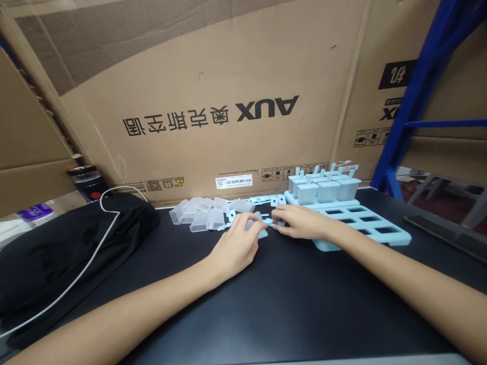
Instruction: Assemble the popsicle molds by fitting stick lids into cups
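My left hand is closed around a translucent ice pop mould cup just above the black table. My right hand pinches a light blue ice pop stick lid, its stick directed at the cup. Left of my hands lie several loose translucent cups in a pile. Behind them are more light blue stick lids. To the right, a light blue mould tray with rectangular openings lies partly behind my right forearm. Several lidded moulds stand upright at its back, sticks up.
A large cardboard box walls off the back of the table. Black cloth with a white cable lies at left, near a dark jar. A blue metal frame rises at right, beside a dark flat object.
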Action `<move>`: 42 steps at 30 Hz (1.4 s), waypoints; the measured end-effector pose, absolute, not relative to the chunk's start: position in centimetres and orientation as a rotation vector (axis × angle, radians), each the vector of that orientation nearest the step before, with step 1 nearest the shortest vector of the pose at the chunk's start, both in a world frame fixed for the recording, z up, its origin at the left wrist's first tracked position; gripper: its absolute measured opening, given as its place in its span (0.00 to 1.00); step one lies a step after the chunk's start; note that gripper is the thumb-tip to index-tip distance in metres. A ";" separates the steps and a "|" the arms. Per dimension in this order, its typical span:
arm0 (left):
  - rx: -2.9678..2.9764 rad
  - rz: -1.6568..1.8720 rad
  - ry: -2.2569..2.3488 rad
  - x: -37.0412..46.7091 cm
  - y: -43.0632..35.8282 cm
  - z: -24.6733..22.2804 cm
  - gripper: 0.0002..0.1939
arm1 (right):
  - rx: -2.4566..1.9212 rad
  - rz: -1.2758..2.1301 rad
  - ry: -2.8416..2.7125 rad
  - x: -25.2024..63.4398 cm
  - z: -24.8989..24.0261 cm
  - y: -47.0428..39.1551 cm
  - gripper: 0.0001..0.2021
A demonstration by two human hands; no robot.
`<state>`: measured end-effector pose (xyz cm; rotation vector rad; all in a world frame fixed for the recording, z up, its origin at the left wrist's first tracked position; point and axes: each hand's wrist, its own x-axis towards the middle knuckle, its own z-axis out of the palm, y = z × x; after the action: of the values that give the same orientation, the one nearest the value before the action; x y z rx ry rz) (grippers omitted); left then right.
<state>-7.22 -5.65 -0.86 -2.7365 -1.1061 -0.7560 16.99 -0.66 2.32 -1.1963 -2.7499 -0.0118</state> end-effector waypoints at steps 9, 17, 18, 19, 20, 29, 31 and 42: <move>-2.654 -1.059 -0.820 -7.7 -5.2 -1.5 0.14 | -1.318 -0.063 -2.682 16.9 2.3 -0.5 0.05; -3.117 -0.612 -0.321 -8.7 -6.2 -0.9 0.10 | -1.413 -0.149 -2.633 17.1 2.3 -0.4 0.02; -3.142 -0.566 -0.248 -8.7 -6.2 -0.8 0.11 | -1.421 -0.154 -2.631 17.1 2.4 -0.5 0.02; -3.133 -0.555 -0.196 -8.7 -6.2 -0.8 0.12 | -1.426 -0.157 -2.631 17.1 2.4 -0.6 0.02; -3.101 -0.566 -0.168 -8.8 -6.0 -0.8 0.12 | -1.430 -0.160 -2.630 17.0 2.5 -0.7 0.02; -3.053 -0.576 -0.475 -8.7 -5.2 -0.7 0.10 | -1.417 -0.231 -2.610 17.0 3.0 -0.8 0.05; -3.054 -0.626 -0.611 -8.4 -5.2 -0.5 0.10 | -1.400 -0.253 -2.605 17.0 3.1 -0.9 0.06; -3.115 -0.902 -0.955 -8.2 -4.4 -1.0 0.10 | -1.335 -0.244 -2.544 17.3 3.4 -0.7 0.07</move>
<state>-8.17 -4.36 -0.99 -3.1154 -0.9550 -0.9018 17.30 -0.74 3.38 -1.3351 -2.5444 -0.2445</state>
